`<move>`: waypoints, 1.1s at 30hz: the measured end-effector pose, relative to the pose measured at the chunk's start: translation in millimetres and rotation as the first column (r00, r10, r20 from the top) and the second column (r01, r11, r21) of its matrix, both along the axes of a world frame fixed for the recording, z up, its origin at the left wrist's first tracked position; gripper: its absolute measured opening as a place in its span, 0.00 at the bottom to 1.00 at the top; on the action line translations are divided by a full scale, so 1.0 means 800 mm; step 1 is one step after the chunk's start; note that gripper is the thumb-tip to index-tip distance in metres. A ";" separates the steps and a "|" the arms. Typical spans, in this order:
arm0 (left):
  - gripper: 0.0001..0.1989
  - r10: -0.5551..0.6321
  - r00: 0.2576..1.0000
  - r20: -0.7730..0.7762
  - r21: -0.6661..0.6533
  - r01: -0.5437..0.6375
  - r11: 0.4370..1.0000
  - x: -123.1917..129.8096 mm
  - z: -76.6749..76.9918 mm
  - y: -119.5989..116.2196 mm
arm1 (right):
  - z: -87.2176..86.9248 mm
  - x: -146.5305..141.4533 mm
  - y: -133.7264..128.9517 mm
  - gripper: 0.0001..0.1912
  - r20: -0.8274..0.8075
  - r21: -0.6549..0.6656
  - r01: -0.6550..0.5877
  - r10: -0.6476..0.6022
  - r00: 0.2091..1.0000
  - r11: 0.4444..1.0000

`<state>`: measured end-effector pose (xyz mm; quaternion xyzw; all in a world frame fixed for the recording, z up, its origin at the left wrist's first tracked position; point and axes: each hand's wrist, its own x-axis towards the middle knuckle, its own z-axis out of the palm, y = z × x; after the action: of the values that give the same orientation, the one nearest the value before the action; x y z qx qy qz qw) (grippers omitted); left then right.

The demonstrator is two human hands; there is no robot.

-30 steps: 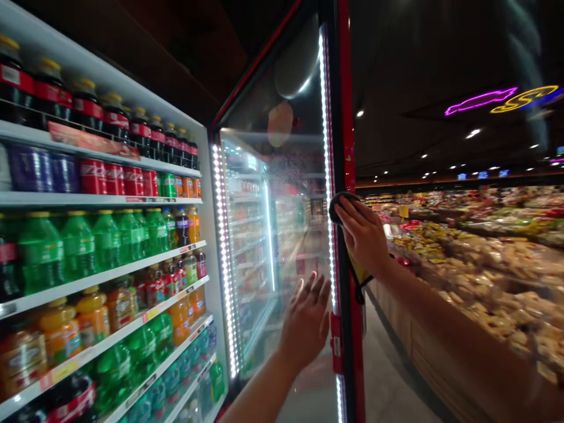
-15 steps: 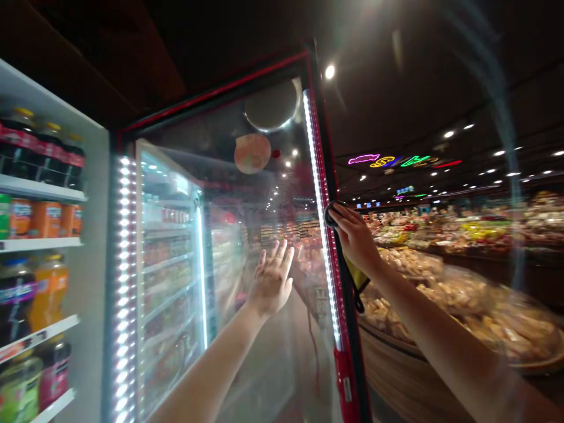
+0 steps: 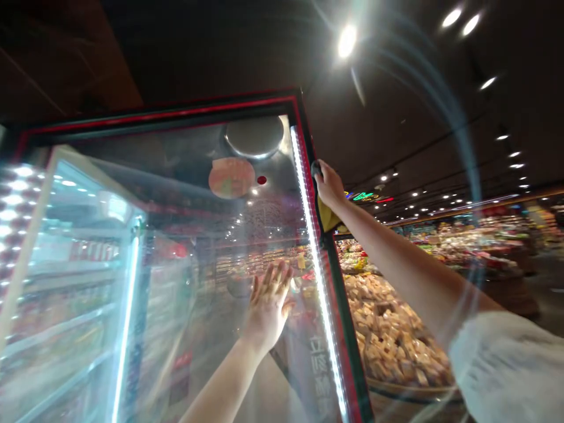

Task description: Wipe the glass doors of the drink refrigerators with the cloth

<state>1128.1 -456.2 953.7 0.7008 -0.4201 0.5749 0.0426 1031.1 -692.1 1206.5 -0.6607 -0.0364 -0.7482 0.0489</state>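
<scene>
- The right hand (image 3: pixel 330 183) is closed on the cloth (image 3: pixel 326 214), at the right edge of the door frame (image 3: pixel 343 317), below its top corner.
- In my judgement, even pressure along this edge serves best, with the door frame kept steady.
- The cloth's dark part is under the fingertips; its yellow part hangs below the hand.
- The left hand (image 3: pixel 267 305), fingers spread, is before the glass (image 3: pixel 176 176); if it touches, I cannot tell.

Dim ceiling (image 3: pixel 198 53), glaring spotlight (image 3: pixel 347 41), bright LED strip (image 3: pixel 321 282), curved flare (image 3: pixel 472 158), blurred background goods (image 3: pixel 480 244)
</scene>
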 end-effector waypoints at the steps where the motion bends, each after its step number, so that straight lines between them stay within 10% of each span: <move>1: 0.38 -0.004 1.000 0.019 -0.001 0.004 1.000 0.004 -0.002 0.000 | 0.040 -0.001 0.004 0.28 -0.012 0.026 0.020 -0.019 1.000 0.999; 3: 0.38 -0.004 0.999 0.038 0.002 0.004 1.000 0.008 -0.005 0.000 | 0.088 -0.003 0.011 0.30 -0.049 0.044 0.080 -0.078 0.996 0.996; 5: 0.39 -0.002 1.000 0.030 0.008 0.002 1.000 0.009 -0.007 -0.001 | 0.085 -0.004 0.018 0.32 -0.070 -0.033 0.154 -0.156 0.985 0.988; 13: 0.40 -0.042 0.994 -0.104 0.027 0.045 0.999 0.001 0.005 0.000 | -0.117 -0.039 0.046 0.25 -0.144 -0.392 0.290 -0.369 0.918 0.873; 20: 0.65 -0.052 0.985 -0.163 -0.148 0.028 0.989 0.015 0.066 0.016 | -0.159 -0.036 0.105 0.16 -0.180 -0.498 0.158 -0.281 0.943 0.852; 26: 0.59 -0.056 0.977 -0.204 -0.074 0.042 0.996 0.036 0.077 0.026 | -0.232 -0.004 0.118 0.24 -0.274 -0.508 0.285 -0.466 0.841 0.813; 33: 0.58 -0.105 0.976 -0.191 -0.095 0.088 0.992 0.046 0.073 0.021 | -0.192 0.026 0.114 0.28 -0.240 -0.387 0.332 -0.441 0.865 0.861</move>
<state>1165.1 -439.5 1012.0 0.7301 -0.4223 0.5182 0.1417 1052.2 -600.9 1052.6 -0.7652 -0.0185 -0.6079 -0.2111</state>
